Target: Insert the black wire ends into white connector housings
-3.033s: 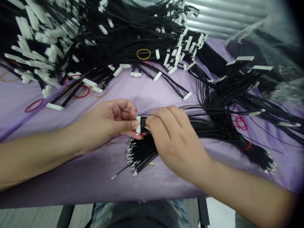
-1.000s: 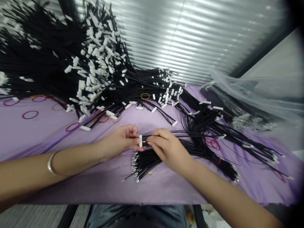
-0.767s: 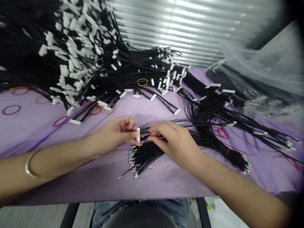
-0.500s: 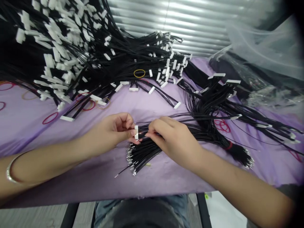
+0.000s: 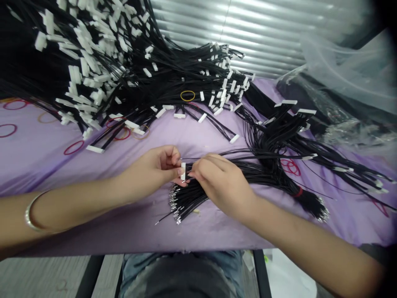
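Observation:
My left hand [image 5: 155,169] pinches a small white connector housing [image 5: 182,171] upright between thumb and fingertips. My right hand [image 5: 221,182] is closed on thin black wires [image 5: 248,167] and presses them against the housing's right side. Under both hands lies a bundle of black wires with metal-tipped ends [image 5: 178,203], fanned out toward the table's front edge. The bundle runs right to a red band [image 5: 298,192]. A silver bracelet [image 5: 29,211] sits on my left wrist.
A purple cloth [image 5: 46,165] covers the table. A big heap of black wire harnesses with white connectors [image 5: 93,66] fills the back left. Red rubber bands [image 5: 73,147] and a yellow rubber band [image 5: 187,96] lie about. A clear plastic bag [image 5: 341,95] sits at the right.
The view has swung up and back down. Both hands have stayed together at the housing, and my right fingers have moved closer against it.

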{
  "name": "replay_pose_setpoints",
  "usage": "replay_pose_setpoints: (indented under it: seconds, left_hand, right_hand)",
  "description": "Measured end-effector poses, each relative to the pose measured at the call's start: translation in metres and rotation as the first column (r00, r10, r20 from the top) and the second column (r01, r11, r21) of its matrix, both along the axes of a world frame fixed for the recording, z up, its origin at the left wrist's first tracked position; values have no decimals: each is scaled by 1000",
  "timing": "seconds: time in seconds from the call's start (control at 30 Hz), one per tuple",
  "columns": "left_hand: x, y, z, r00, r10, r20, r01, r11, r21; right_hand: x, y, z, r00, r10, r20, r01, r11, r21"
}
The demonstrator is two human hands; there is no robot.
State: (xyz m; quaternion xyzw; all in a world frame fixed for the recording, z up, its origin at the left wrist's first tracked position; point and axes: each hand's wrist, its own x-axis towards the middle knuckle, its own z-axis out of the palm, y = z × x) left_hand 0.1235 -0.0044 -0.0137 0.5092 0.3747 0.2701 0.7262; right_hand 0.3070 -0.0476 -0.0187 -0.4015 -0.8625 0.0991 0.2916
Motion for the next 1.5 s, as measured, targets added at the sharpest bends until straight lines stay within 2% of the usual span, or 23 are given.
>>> replay_pose_setpoints:
  seconds: [0.13,0.2,0.23,0.3,0.37,0.4,0.5,0.6,0.73,0.8,0.9,0.93,1.0,1.07,1.13,1.2,1.27,1.37,1.5]
  left_hand:
    - [-1,-5,-1,1000,-12,9,12,999,38]
    - [-5,-10,-2,997,-52,-48,61,977,203]
    - [-7,-14,-3,990,-72,-118,108,933,342]
    - [-11,-21,-4,955,-80,-287,242,769,592]
    - [-15,-25,-6,916,-71,-395,351,618,703]
    - [-16,-27,-7,905,-74,-420,382,577,722]
    - [-17,-27,-9,891,-92,-445,421,537,731]
    - [-18,-26,-10,901,-93,-425,404,541,738]
    - [-18,-25,-8,912,-86,-401,385,517,765]
    - [-18,-24,-7,914,-93,-394,381,531,757]
    - [-18,-24,-6,927,-85,-366,342,593,729]
    - [-17,-23,-5,935,-88,-343,319,632,707]
    - [-16,-21,-3,958,-115,-264,256,757,601]
    - [-13,-17,-1,983,-131,-131,174,896,409]
    - [-10,-11,0,995,-98,-18,100,976,194]
    - [-8,-5,0,998,-38,41,36,998,47]
    - [-7,-1,-2,998,-1,56,2,1000,-23]
    - [-7,1,-3,998,-4,62,7,999,-51]
    - [-8,0,-4,997,-8,77,12,999,-52]
  right_hand:
    - [6,11,3,999,-24,-42,22,998,-52]
    - [14,22,5,994,-83,-78,77,994,-72]
    - [18,29,4,991,-106,-85,99,992,-82]
    - [22,40,3,994,-92,-63,84,989,-121]
    - [22,46,0,1000,-17,-18,14,981,-192]
    - [21,47,-1,1000,18,2,-17,974,-227]
    - [17,44,0,998,43,41,-29,959,-283]
    - [15,40,2,997,23,78,1,955,-297]
    - [15,39,2,994,45,103,-9,947,-321]
    - [15,39,2,995,37,92,-5,946,-324]
    - [18,38,5,999,-24,22,30,951,-307]
    - [20,37,8,998,-64,-14,57,955,-290]
    - [25,34,14,977,-159,-142,119,959,-259]
    - [28,29,20,933,-202,-298,120,955,-273]
    - [27,23,24,915,-158,-371,46,955,-293]
    - [24,16,25,950,-58,-308,-23,967,-254]
    - [20,11,24,979,-6,-202,-29,985,-170]
    - [16,7,21,989,-31,-142,16,994,-107]
    - [15,7,17,988,-69,-136,53,991,-122]
